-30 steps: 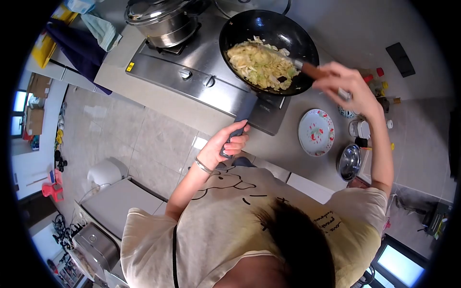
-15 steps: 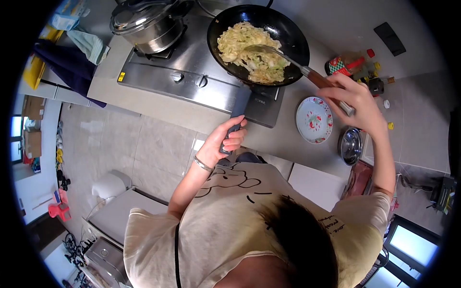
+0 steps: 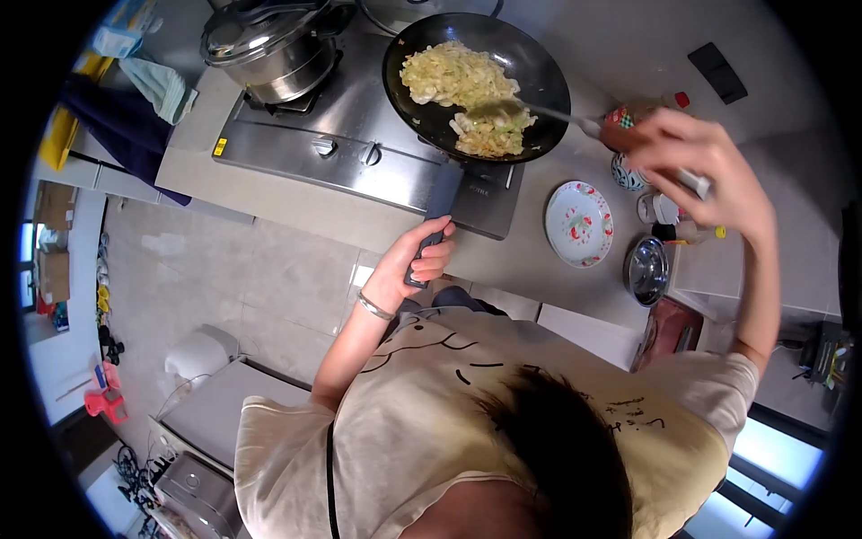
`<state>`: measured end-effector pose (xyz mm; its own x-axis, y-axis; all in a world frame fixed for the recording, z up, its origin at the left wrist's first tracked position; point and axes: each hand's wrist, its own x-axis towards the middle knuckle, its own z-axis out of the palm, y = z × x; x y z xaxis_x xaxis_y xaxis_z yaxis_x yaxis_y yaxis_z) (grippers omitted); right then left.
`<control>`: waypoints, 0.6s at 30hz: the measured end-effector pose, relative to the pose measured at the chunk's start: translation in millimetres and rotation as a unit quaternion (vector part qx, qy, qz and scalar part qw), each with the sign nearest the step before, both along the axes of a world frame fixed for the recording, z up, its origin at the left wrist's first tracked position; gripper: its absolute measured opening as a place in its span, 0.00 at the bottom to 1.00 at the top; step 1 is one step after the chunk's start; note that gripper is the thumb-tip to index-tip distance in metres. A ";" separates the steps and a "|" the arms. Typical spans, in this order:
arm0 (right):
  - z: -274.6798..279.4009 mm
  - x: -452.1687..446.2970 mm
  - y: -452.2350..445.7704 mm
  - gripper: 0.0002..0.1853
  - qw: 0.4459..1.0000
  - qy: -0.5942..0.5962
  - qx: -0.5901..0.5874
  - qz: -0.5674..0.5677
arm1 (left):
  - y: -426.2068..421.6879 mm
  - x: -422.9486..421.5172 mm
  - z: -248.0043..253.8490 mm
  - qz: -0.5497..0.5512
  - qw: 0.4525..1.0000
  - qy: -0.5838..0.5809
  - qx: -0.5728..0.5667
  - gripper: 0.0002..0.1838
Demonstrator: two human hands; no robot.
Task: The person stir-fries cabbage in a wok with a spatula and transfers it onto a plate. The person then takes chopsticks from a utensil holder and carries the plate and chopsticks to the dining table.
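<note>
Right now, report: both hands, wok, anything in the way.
Left hand closed on wok handle. Right hand gripping spatula. Wok over stove, food inside. No obstruction seen between spatula and food.

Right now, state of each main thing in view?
Wok: over the stove, food inside
Spatula: motion-blurred, head in the food
Left hand: closed on the wok handle
Right hand: gripping the spatula
Pot: lid on
Plate: face up on the counter
Metal bowl: open side up
Stove knobs: setting unclear
</note>
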<state>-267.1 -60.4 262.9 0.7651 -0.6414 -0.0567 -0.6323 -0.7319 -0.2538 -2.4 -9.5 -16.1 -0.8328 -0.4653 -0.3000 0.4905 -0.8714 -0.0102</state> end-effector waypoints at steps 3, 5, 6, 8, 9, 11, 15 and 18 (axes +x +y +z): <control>18.2 5.0 14.2 0.11 0.997 0.043 0.056 0.009 | -0.2 1.3 4.1 0.009 1.000 -0.019 0.003 0.10; -4.9 6.1 -1.4 0.12 0.998 0.043 0.040 0.027 | 0.4 0.7 1.1 0.010 1.000 -0.010 -0.003 0.10; -20.2 4.9 -11.7 0.12 0.998 0.044 0.032 0.035 | 0.6 0.8 1.2 0.008 1.000 -0.010 0.003 0.09; -48.0 -4.8 -38.3 0.09 0.999 -0.031 -0.028 0.024 | 0.1 1.3 2.3 0.006 1.000 -0.010 0.015 0.09; -53.5 -8.8 -44.7 0.08 0.996 -0.068 -0.058 0.020 | 0.4 1.5 2.0 0.005 1.000 -0.008 0.014 0.09; -39.1 -16.5 -44.4 0.08 0.990 -0.092 -0.014 -0.105 | 0.4 1.2 1.7 0.005 1.000 -0.004 0.014 0.09; -15.6 -47.3 -64.6 0.16 0.913 -0.199 0.099 -0.342 | 0.8 0.6 0.8 0.004 1.000 -0.009 -0.007 0.09; -41.4 -90.2 -90.0 0.18 0.853 -0.296 0.126 -0.412 | 0.7 1.6 4.6 0.010 1.000 -0.026 0.001 0.09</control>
<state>-357.3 -150.4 221.5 0.0031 -0.9995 -0.0323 -0.6123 0.0237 -0.7903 -0.7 -8.8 -11.5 -0.8069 -0.4801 -0.3441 0.5071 -0.8618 0.0132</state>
